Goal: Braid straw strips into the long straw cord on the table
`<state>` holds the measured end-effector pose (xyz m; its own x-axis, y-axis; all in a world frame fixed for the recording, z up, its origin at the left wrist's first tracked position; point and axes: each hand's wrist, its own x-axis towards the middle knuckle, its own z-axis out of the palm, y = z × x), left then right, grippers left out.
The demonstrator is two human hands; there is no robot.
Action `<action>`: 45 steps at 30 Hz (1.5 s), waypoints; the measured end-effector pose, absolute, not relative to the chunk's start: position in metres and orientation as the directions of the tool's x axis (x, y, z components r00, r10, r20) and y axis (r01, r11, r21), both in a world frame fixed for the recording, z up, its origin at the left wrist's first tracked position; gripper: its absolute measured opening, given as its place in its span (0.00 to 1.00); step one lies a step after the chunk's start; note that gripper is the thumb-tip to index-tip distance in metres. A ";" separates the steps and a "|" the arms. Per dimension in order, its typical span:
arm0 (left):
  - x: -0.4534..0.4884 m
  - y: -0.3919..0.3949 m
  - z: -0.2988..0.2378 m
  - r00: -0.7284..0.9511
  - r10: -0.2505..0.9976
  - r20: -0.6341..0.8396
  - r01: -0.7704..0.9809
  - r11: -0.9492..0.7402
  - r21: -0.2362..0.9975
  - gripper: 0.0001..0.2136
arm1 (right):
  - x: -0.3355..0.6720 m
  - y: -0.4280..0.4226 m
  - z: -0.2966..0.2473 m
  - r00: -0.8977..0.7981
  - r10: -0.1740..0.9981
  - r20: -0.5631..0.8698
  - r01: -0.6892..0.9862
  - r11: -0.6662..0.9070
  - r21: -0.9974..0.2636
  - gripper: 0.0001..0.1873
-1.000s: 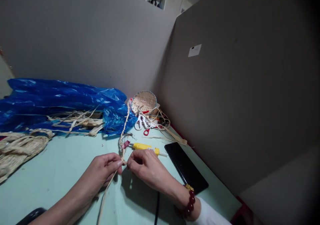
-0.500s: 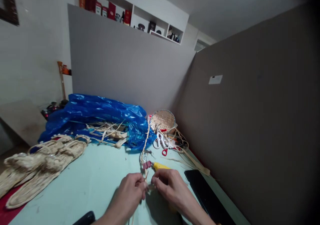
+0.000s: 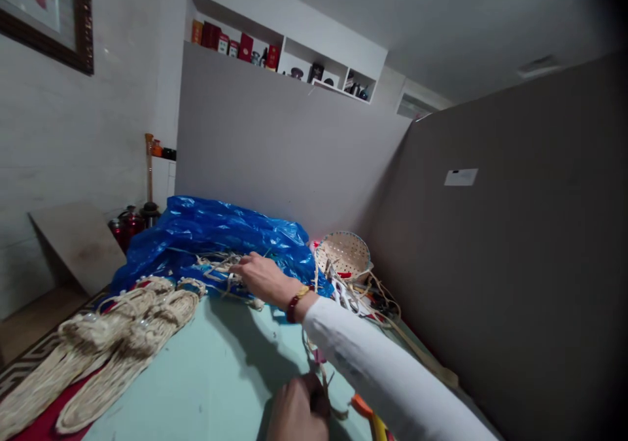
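Observation:
My right hand (image 3: 262,277), with a bracelet at the wrist, is stretched forward over the pale straw strips (image 3: 216,269) in the blue plastic bag (image 3: 235,222). Its fingers are loosely bent and apart; whether they touch a strip cannot be told. Low in the view, my left hand (image 3: 297,411) is blurred and closed on a thin straw braid (image 3: 324,382). A dark red clip (image 3: 318,356) sits on the braid just beyond that hand. Part of the braid is hidden behind my right sleeve.
A pair of woven straw slippers (image 3: 142,336) lies at the left. White-handled scissors (image 3: 343,295) and a woven basket (image 3: 343,252) are at the back right. A yellow-and-orange handled tool (image 3: 366,409) pokes out below my sleeve. Grey partitions (image 3: 289,146) stand behind and at right.
My right hand has left the braid and reached forward and left to the straw in the bag. My left hand stays low at the braid. The camera view has tilted up and left.

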<state>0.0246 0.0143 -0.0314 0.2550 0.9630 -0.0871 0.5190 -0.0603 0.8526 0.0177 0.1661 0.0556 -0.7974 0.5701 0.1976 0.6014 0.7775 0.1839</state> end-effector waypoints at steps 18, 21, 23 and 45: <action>0.028 0.028 -0.053 0.309 0.945 -0.106 0.557 -0.089 0.826 0.12 | 0.005 0.200 0.114 -0.343 0.654 0.675 0.631 0.692 -0.351 0.15; 0.026 0.025 -0.044 0.309 0.946 -0.096 0.553 -0.096 0.828 0.12 | 0.021 0.188 0.126 -0.336 0.715 0.613 0.526 0.682 -0.508 0.13; 0.025 0.021 -0.037 0.302 0.950 -0.084 0.548 -0.101 0.830 0.12 | 0.034 0.176 0.125 -0.383 0.762 0.521 0.449 0.647 -0.616 0.12; 0.024 0.012 -0.028 0.261 0.960 -0.102 0.564 -0.066 0.823 0.11 | 0.063 0.118 0.087 -0.489 0.870 0.063 -0.021 0.060 -0.998 0.20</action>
